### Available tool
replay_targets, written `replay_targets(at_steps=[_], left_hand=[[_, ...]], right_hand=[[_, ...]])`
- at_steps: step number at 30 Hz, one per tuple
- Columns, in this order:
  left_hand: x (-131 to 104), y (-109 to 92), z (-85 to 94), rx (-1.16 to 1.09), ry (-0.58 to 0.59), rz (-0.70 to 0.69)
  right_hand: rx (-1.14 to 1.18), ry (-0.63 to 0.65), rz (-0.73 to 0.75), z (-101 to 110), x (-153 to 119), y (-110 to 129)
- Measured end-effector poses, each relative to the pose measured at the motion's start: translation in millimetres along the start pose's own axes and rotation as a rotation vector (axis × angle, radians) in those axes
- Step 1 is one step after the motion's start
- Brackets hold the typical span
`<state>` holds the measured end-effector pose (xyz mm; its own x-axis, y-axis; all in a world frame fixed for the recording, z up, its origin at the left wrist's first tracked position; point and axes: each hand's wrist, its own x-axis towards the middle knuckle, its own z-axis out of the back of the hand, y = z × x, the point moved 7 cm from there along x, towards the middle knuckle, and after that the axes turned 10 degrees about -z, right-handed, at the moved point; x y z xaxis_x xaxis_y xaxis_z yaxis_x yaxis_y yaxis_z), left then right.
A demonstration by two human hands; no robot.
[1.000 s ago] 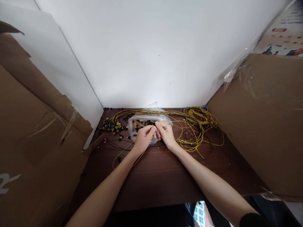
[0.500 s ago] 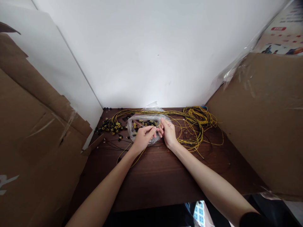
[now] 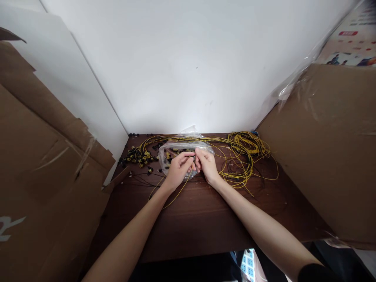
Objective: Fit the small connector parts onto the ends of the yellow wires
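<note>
Left hand (image 3: pixel 177 171) pinched on a thin yellow wire (image 3: pixel 183 188) trailing down toward its forearm, right hand (image 3: pixel 208 168) just beside, narrowed, cannot tell if gripping, clear plastic bag (image 3: pixel 190 131) behind both, black-and-yellow connectors (image 3: pixel 143 158) to their left, coiled wires (image 3: pixel 248 143) right, brown tabletop (image 3: pixel 190 227) beneath.

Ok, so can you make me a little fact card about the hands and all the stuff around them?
Left hand: fingers pinched at a tiny dark piece, too small to name
Right hand: fingertips beside that piece; its grip is hidden
Wire by hands: thin yellow wire, running down to the left forearm
Bag: crumpled clear plastic bag, partly hidden by the hands
Left pile: small black-and-yellow pieces
Right side: looped yellow and black wires
Table: dark brown tabletop
Back: white wall
</note>
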<state>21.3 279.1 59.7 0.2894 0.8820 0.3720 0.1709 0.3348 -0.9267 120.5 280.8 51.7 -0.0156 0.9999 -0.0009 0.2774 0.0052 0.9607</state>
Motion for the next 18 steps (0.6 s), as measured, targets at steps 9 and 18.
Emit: replay_targets(at_steps=[9,18], left_hand=[[0.5,1.0,4.1,0.015,-0.045,0.008],[-0.2,2.0,2.4,0.014,-0.037,0.055]], right_hand=[[-0.024,-0.030,-0.008,1.4,0.4,-0.7],[-0.016,-0.050,-0.004,1.8,-0.4,0.3]])
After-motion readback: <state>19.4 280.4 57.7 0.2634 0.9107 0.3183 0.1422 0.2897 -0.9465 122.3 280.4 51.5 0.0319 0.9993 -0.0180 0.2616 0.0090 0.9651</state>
